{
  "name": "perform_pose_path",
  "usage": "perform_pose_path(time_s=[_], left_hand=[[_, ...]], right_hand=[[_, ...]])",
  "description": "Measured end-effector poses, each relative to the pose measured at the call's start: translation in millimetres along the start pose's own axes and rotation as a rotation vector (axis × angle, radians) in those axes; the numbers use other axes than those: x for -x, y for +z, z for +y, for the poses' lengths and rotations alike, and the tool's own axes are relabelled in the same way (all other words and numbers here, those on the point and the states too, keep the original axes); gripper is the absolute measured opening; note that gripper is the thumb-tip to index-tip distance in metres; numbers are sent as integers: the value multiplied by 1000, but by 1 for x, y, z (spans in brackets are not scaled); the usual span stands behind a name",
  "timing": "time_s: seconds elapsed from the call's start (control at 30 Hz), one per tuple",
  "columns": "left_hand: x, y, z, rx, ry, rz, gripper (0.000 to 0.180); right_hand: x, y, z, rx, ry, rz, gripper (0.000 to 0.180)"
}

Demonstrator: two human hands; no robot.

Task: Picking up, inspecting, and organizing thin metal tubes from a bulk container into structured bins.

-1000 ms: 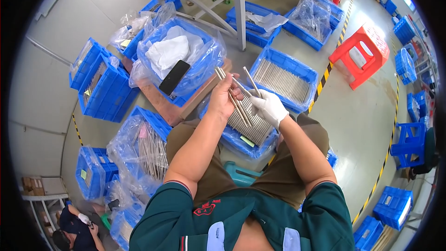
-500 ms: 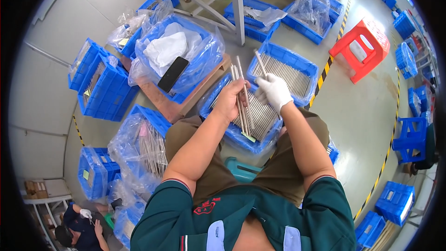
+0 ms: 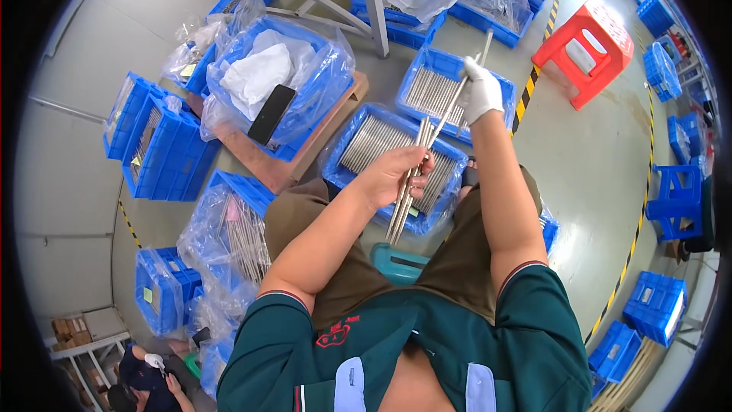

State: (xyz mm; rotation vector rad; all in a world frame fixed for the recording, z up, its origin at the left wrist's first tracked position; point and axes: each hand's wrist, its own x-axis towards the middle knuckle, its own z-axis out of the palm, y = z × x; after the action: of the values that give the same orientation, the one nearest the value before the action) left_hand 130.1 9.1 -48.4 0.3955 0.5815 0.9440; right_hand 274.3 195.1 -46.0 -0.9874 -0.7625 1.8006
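My bare left hand [image 3: 390, 175] is closed around a bundle of thin metal rods [image 3: 400, 215] in front of my knees. The bundle leans, its upper ends tipping right. In a white glove, my right hand [image 3: 483, 94] grips a metal rod [image 3: 447, 116] that slants down to the top of the bundle. Whether that is a single rod I cannot tell. Beneath my hands sits a blue crate [image 3: 329, 171] lined with plastic film, with rows of similar rods [image 3: 374, 142]. Beyond it, below the glove, stands another blue crate [image 3: 505, 88] of rods.
On a wooden pallet [image 3: 263, 159] at left, a lined crate [image 3: 305, 34] holds white cloth and a black phone [image 3: 271, 114]. Bagged rods [image 3: 245, 236] lie by my left knee. A red stool [image 3: 585, 49] stands at right, and a metal frame leg [image 3: 374, 8] ahead. Another person [image 3: 149, 381] works at lower left.
My right hand has moved up and to the right, with the rod now slanting to the bundle. My left hand has shifted right and lower, and its bundle now leans the other way.
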Motion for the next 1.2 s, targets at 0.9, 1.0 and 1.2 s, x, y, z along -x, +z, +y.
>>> perform_pose_path(time_s=[0.9,1.0,1.2], left_hand=[[-6,-47,47,253,540,378,34],[-8,-45,48,322,550,348,33],[-11,-39,43,334,556,346,32]], right_hand=[[86,35,19,826,170,-454,33],[103,40,18,711,252,-509,37],[106,45,24,707,236,-487,43]])
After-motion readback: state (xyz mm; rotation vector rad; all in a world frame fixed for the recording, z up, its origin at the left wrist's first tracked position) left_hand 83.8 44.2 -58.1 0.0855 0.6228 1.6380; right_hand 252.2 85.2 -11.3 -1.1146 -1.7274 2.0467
